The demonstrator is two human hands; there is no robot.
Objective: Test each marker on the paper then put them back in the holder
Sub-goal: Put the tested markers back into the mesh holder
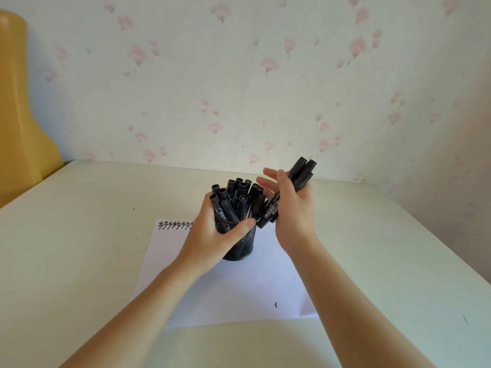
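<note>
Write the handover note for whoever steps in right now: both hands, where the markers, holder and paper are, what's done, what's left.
Left hand: grips the black mesh holder, which stands on the paper.
Right hand: holds a bundle of capped markers, lower ends at the holder's rim.
Holder already packed with markers.
Done: a row of test marks at the paper's far edge, one lone mark near the front.
Left: get the bundle into the holder; which markers remain untested cannot be told.

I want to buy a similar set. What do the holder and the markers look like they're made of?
The holder, gripped by the left hand, looks like black metal mesh: fine perforations show on its wall. The markers look like matte black plastic, with moulded caps and printed barrels; the right hand grips a few more.
</note>
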